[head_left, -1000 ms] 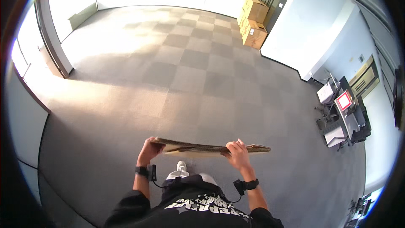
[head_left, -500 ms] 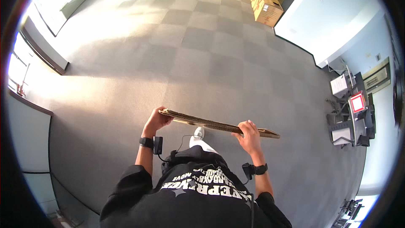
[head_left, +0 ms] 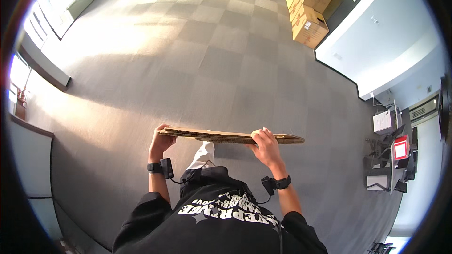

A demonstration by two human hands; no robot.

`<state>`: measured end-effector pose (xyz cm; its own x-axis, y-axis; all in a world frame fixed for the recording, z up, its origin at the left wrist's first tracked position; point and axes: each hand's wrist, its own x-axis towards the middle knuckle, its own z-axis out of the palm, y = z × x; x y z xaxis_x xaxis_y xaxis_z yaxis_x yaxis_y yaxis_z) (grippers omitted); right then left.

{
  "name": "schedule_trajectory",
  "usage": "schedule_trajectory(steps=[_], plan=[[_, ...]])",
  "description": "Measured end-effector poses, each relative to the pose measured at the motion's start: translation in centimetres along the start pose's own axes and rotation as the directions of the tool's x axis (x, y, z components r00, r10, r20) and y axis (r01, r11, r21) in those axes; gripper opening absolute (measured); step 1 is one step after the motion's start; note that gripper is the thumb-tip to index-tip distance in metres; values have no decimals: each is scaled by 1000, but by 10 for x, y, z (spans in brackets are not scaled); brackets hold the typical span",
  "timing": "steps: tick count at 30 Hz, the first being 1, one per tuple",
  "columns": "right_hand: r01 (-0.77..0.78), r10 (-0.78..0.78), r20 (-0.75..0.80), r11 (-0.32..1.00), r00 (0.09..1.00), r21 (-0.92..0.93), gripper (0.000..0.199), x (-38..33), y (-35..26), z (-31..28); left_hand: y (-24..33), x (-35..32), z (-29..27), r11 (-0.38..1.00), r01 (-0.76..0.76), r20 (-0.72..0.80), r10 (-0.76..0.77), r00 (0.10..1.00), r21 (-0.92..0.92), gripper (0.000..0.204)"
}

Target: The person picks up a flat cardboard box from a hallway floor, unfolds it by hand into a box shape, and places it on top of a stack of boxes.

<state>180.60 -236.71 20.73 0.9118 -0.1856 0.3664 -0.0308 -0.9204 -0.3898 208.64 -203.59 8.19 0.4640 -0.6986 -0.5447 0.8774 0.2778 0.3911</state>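
I carry a flattened brown cardboard sheet held level in front of my chest, seen edge-on. My left hand grips its left end from below. My right hand clasps it near the middle-right, fingers over the top edge. The sheet's right end sticks out past my right hand. Black bands with small devices sit on both wrists. One foot in a light shoe shows under the sheet.
Grey checkered carpet spreads ahead. Stacked brown cardboard boxes stand at the far right by a white wall. A desk with screens and equipment is at the right. Low window ledges run along the left.
The view has shifted as I walk forward; the boxes and wall look closer. The cardboard stays level in both hands, with the grip unchanged.
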Motion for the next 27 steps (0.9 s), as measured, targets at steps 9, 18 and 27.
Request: schedule_trajectory(steps=[9,18,27], plan=[[-229,226,-63,972,972,-51,34,96,132,-18,51,216,128,967,121,-11,-121,993,226,27],[-402,372,-231,910,899,-100,37,171,277,-42,78,422,266,876,11,169,-105,980,483,25],[-231,205,-218,968,954,-100,36,311,432,-72,127,554,340,796,-261,333,80,940,546,21]])
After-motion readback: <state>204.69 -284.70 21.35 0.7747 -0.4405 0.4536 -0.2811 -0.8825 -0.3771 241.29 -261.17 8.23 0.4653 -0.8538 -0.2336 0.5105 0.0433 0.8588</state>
